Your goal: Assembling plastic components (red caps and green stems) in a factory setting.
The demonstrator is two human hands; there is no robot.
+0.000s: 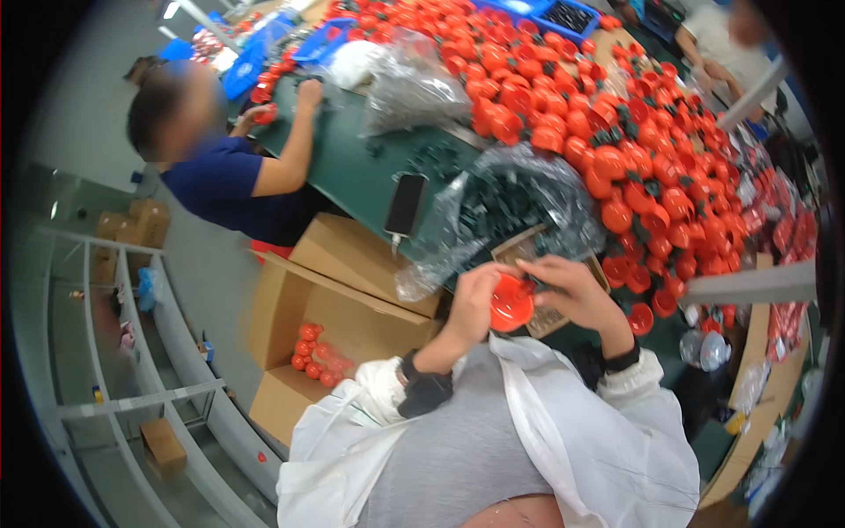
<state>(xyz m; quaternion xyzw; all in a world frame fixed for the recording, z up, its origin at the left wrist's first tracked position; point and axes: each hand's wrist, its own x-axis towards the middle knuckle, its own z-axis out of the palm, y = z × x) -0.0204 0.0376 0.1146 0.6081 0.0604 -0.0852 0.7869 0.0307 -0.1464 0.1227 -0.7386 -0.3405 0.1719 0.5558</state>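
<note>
A round red plastic cup (510, 310), its hollow side toward me, is in front of my chest. My left hand (471, 306) is closed around its left side. At the cup's upper right rim, the fingers of my right hand (576, 295) are bent together. Whatever small piece they may pinch is too small to make out. Just beyond my hands lies a clear plastic bag (563, 180) of dark green parts. Under my right hand, a shallow cardboard tray (601, 271) holds small pieces that I cannot identify.
Red cups (634, 167) with dark green pieces pile across the green table (352, 180). A phone (406, 204) lies left of the bag. At left stands an open carton (352, 304) with bagged red balls. Co-workers sit at far left and far right. A grey post (753, 283) juts in at right.
</note>
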